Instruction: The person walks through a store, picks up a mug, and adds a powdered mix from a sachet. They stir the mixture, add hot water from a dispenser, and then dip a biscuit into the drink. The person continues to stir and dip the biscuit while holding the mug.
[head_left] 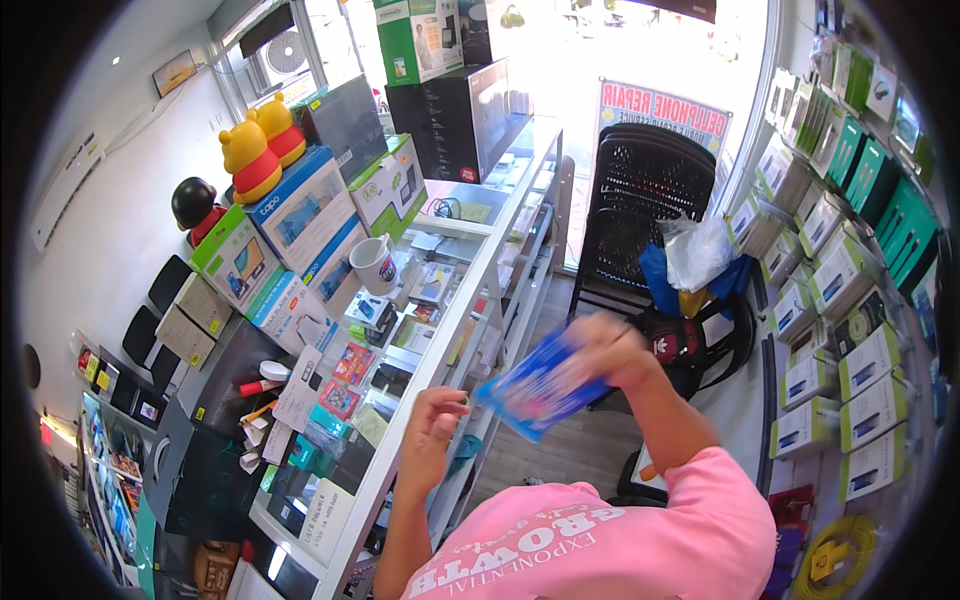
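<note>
My right hand, smeared by motion, grips a flat, shiny blue packet in front of my chest. The packet is tilted, its lower left corner toward my other hand. My left hand is raised beside the glass counter, fingers curled and fingertips pinched together. Something tiny may sit at those fingertips, too small to name. A small gap lies between the left fingertips and the packet's edge.
To the left runs a white-framed glass counter bearing a white mug, boxes and small packages. Stacked black chairs stand ahead. A black bag rests below plastic bags. Boxed accessories hang along the right wall.
</note>
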